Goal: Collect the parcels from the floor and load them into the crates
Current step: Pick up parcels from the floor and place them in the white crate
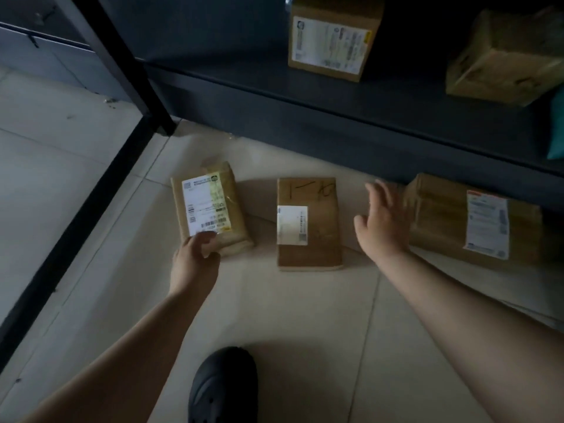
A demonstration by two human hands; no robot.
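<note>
Three brown parcels lie in a row on the pale tiled floor. The left parcel (pixel 213 206) carries a big white label, and my left hand (pixel 195 257) holds its near corner, thumb on top. A flat middle parcel (pixel 308 221) with a small white label lies untouched. My right hand (pixel 381 218) hovers with fingers spread between the middle parcel and the larger right parcel (pixel 467 218), close to that parcel's left end. No crate is in view.
A dark shelf unit (pixel 335 114) runs behind the parcels; its lowest shelf holds two more cardboard boxes (pixel 332 38) (pixel 503 56). A black frame post (pixel 128 74) stands at the left. My black shoe (pixel 222 386) is on the floor near the bottom edge.
</note>
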